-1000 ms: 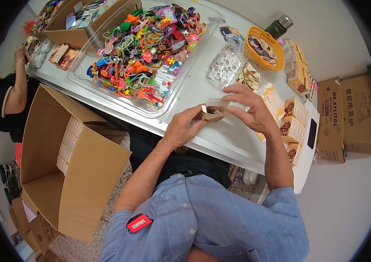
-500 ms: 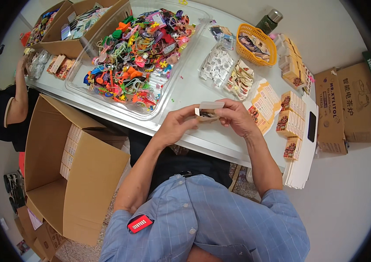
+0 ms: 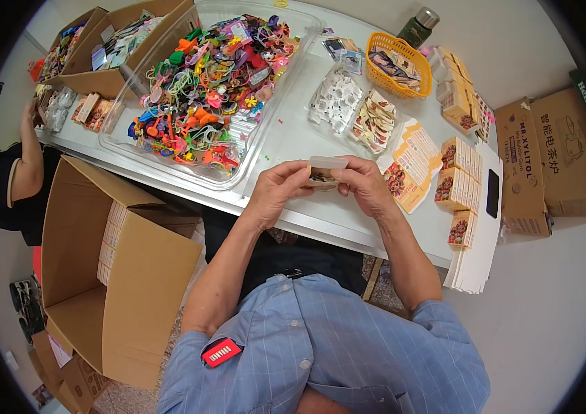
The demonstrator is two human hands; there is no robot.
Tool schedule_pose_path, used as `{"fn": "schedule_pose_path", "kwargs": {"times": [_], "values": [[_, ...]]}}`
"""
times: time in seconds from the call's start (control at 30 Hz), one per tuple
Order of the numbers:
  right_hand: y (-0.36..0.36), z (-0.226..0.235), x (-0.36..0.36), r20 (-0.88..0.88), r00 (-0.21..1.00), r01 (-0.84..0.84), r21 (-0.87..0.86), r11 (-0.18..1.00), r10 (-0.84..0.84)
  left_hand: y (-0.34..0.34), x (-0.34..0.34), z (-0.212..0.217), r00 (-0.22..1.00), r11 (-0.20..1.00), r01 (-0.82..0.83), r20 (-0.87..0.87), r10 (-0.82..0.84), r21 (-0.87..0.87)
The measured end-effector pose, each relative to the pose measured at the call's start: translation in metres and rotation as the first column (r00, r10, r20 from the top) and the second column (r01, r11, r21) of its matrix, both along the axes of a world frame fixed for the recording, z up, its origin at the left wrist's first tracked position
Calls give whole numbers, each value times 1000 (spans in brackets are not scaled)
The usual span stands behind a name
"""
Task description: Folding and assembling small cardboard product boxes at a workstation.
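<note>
At the far left, the bare arm of another person (image 3: 27, 148) reaches to the counter (image 3: 286, 146). Next is a large open brown cardboard box (image 3: 148, 290), with small pale boxes (image 3: 110, 241) stacked inside. On the counter stands a wide clear plastic tub (image 3: 227, 185), which holds a heap of many-coloured small trinkets (image 3: 213, 103). Before the person, the left hand (image 3: 274, 190) and the right hand (image 3: 367, 188) are close together, both gripping by the fingers one small open paper box (image 3: 323, 184); it is between them, above the near edge of the counter, its pale flap raised and dark contents visible, too small to tell. Beyond the right hand are a heap of small white pieces (image 3: 338, 100), flat cream-and-orange printed sheets (image 3: 410, 169) and a yellow plastic basket (image 3: 388, 84). More to the right are stacked cream-and-orange small boxes (image 3: 460, 176), then a flat black rectangular phone (image 3: 493, 193)
</note>
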State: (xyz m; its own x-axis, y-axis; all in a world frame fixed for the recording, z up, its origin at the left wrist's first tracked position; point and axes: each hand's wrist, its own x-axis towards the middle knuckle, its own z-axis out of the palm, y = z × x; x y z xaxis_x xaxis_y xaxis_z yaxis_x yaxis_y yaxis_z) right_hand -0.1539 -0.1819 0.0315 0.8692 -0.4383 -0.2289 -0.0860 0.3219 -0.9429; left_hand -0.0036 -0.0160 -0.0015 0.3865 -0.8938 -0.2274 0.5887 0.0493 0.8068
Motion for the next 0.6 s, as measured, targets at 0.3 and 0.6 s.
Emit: {"fn": "schedule_pose_path", "kwargs": {"times": [0.3, 0.6], "values": [[-1, -21, -5, 210, 978, 59, -213, 975, -13, -11, 11, 13, 978, 995, 60, 203, -42, -79], [5, -17, -10, 317, 947, 160, -616, 771, 57, -8, 6, -3, 710, 964, -60, 667, 225, -260]]}}
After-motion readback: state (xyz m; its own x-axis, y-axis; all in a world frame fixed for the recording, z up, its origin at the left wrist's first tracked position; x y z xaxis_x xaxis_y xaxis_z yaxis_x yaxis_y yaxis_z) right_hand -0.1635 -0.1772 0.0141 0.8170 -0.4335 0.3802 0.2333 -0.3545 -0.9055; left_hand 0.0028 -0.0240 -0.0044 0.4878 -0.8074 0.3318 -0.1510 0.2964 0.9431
